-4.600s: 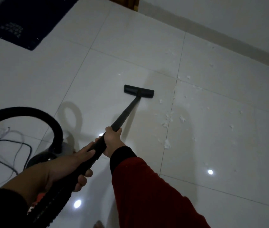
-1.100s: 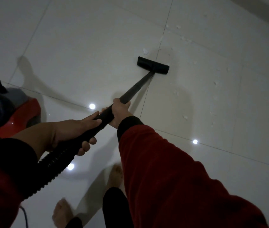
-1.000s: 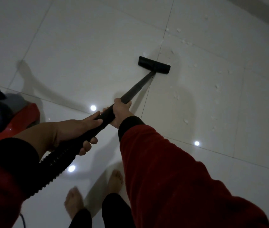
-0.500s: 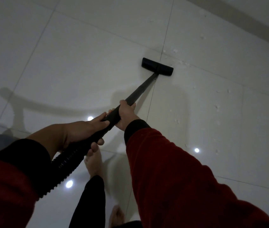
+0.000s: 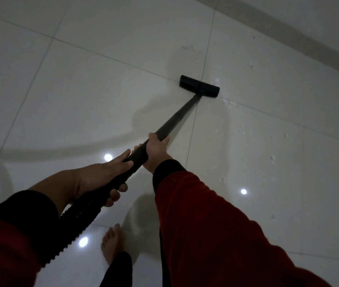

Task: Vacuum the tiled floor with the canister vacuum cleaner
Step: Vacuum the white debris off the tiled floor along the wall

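Both hands are gripping the vacuum wand (image 5: 176, 119): the right hand (image 5: 157, 151) is holding the rigid tube further down, fingers clamped round it, while the left hand (image 5: 104, 176) is holding the handle end where the ribbed hose (image 5: 77, 220) begins, fingers likewise wrapped tight. The floor nozzle (image 5: 199, 86) is lying flat on the tiled floor (image 5: 81, 90), straddling a grout joint. White debris scraps (image 5: 229, 103) are lying just beside its right end and scattered further right and beyond it — this area is judged not yet cleaned. The canister itself is out of view. A bare foot (image 5: 110, 243) is standing close under the hose. Risks noted: the trailing hose could be catching the foot, and a hasty pass could be pushing scraps aside rather than lifting them — dim light is making misses likely.
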Available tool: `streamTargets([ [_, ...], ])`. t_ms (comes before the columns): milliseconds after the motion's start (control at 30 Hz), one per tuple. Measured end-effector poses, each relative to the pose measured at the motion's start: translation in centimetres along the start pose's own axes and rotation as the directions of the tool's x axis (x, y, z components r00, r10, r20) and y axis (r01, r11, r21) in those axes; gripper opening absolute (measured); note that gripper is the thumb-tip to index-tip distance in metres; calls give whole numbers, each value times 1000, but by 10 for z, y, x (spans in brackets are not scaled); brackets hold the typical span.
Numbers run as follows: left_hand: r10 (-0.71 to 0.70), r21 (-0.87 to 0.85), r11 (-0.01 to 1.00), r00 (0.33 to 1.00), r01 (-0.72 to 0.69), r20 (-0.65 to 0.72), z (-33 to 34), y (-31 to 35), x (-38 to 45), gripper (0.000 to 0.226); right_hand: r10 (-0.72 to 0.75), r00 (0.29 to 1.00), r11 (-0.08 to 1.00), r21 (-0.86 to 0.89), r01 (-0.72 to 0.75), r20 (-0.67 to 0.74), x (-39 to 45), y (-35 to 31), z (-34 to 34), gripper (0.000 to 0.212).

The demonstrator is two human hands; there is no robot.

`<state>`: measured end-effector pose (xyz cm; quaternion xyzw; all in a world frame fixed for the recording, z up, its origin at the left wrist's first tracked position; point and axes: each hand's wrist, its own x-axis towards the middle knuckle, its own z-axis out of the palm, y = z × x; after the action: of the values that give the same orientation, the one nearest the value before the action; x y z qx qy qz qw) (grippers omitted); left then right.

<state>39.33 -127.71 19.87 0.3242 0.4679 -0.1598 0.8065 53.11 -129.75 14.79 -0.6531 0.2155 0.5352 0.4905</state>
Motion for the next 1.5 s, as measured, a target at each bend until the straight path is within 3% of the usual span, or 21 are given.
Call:
streamTargets([
  [467, 10, -128, 992, 998, -18, -61, -5, 149, 65, 45, -21, 997, 995, -96, 29, 77, 81, -145, 61, 73],
  [833, 30, -92, 995, 997, -37, -74, 1, 262, 104, 47, -5, 998, 995, -102, 13, 70, 131, -250, 88, 74],
  [1500, 19, -138, 990, 1000, -21, -17, -117, 455, 135, 29, -32, 999, 999, -12, 32, 33, 196, -380, 253, 76],
])
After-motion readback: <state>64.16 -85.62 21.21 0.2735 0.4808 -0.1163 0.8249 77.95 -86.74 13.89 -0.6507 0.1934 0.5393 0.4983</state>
